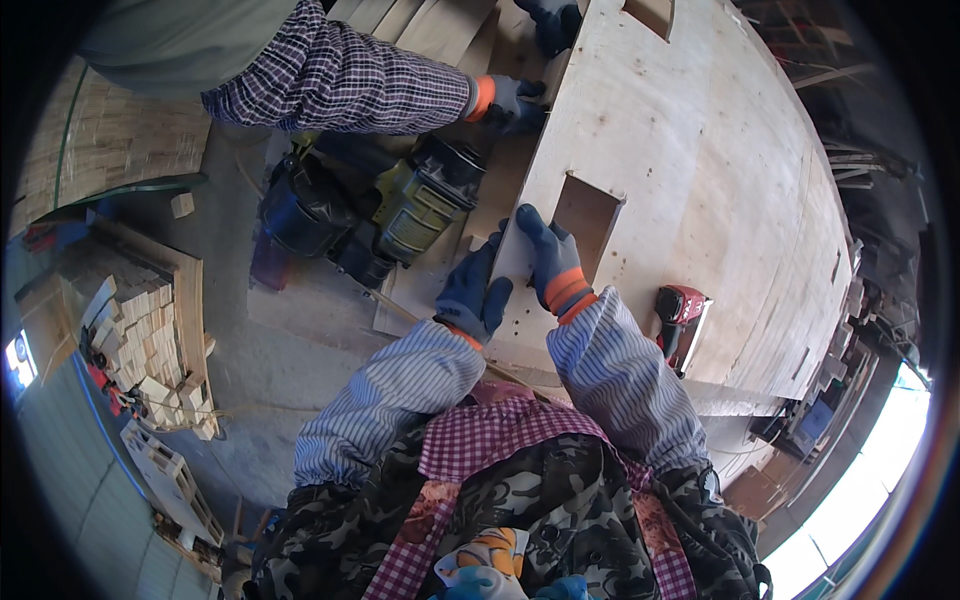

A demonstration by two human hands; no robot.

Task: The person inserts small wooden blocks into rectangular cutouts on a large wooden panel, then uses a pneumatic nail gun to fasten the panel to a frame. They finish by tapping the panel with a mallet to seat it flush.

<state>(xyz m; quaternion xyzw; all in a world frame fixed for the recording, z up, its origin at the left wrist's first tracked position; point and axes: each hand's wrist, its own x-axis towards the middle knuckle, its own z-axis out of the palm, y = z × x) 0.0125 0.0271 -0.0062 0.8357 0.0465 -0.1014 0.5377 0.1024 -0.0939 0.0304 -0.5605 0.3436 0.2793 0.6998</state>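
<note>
Across the right half of my view lies a big pale plywood sheet (690, 170) with rectangular notches cut along its edge, its long axis running from the lower right, near my body, up and away toward the top of the picture, its notched long edge facing left. As I judge it, the cutting is done, since several notches are already open along that edge, while the fixing looks unfinished: the sheet is being held in place by hand and I see no fastening going on. Left of the sheet, a co-worker's arm in a dark checked sleeve (340, 80) reaches in from the upper left, its grey glove with an orange cuff (510, 100) resting at the sheet's edge. Below that arm sits a bulky green and black coil nail gun (380, 205), untouched, on thin boards. Farther left stands a stack of small pale wood blocks (140, 320). My right hand (550, 255), in a blue glove, lies flat on the sheet with fingers spread beside one notch, holding nothing. My left hand (475, 290), also blue-gloved, curls around the sheet's edge just beside it, gripping the plywood. A small red power tool (680, 310) rests on the sheet by my right sleeve.
</note>
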